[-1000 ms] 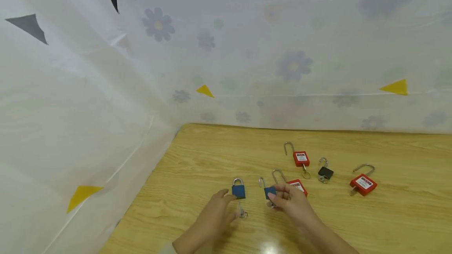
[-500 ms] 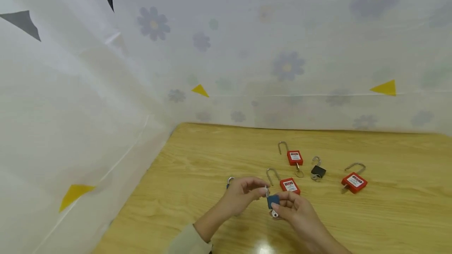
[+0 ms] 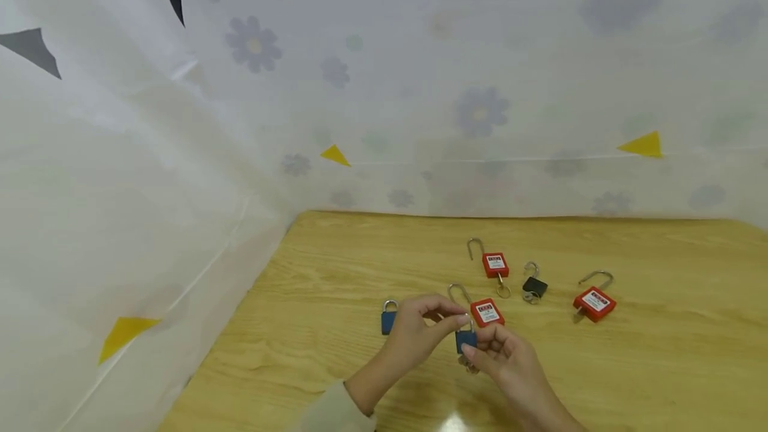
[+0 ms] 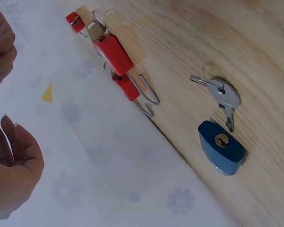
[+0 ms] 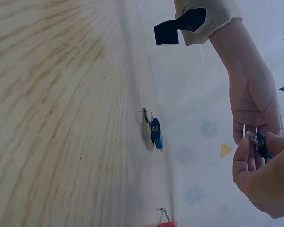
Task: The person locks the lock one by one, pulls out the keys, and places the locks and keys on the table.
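A small blue padlock [image 3: 465,341] is held above the table between both hands. My right hand [image 3: 510,362] grips its body between thumb and fingers, and a key with a ring [image 3: 468,364] hangs below it. With thumb and fingertips my left hand [image 3: 414,335] pinches the metal shackle [image 3: 471,324] at the top. Whether that shackle is latched, I cannot tell. Behind the left hand a second blue padlock [image 3: 389,321] rests on the table, partly covered by that hand. In the left wrist view loose keys [image 4: 225,97] lie beside this second padlock.
Just beyond the hands lies a red padlock [image 3: 487,313] with its shackle raised. Farther back are another red padlock [image 3: 495,265], a black padlock [image 3: 535,287] and a third red one [image 3: 595,303]. The wooden table [image 3: 336,252] ends at a flowered curtain [image 3: 390,119].
My left hand has left the table beside the second blue padlock, moved right and taken the held padlock's shackle. The right hand keeps its grip, and the padlock now stands more upright.
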`<state>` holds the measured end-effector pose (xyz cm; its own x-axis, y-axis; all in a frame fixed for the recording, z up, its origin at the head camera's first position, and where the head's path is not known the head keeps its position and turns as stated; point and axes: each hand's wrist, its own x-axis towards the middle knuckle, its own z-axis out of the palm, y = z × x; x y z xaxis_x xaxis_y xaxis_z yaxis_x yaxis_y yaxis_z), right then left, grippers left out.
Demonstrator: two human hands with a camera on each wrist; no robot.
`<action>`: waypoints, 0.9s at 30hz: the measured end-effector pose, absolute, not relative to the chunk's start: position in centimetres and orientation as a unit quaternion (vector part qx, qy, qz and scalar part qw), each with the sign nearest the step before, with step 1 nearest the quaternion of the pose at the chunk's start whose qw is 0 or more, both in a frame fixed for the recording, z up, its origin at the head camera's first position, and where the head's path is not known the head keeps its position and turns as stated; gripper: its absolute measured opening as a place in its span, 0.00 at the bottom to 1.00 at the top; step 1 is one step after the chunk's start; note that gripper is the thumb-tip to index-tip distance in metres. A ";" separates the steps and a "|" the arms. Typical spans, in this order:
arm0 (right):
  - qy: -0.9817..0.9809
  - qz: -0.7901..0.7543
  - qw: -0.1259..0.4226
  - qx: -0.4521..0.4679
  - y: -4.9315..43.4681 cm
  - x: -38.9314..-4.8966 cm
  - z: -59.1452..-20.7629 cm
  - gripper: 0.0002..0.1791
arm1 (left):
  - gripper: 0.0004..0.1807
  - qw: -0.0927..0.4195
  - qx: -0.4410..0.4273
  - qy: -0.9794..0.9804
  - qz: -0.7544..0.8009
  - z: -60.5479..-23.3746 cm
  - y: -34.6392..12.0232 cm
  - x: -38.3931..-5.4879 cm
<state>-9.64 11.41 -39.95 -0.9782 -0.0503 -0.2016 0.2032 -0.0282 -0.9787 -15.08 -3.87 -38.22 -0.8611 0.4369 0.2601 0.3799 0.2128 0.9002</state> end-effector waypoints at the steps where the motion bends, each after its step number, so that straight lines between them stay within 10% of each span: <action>1: 0.695 -0.712 0.078 0.066 11.3 -9.6 -39.8 0.11 | 0.09 0.019 0.265 0.779 0.568 -38.2 -3.8 -15.1; 27: 0.696 -0.699 0.050 0.157 11.7 -9.0 -39.8 0.13 | 0.06 -0.019 0.314 0.786 0.532 -38.3 -2.5 -14.7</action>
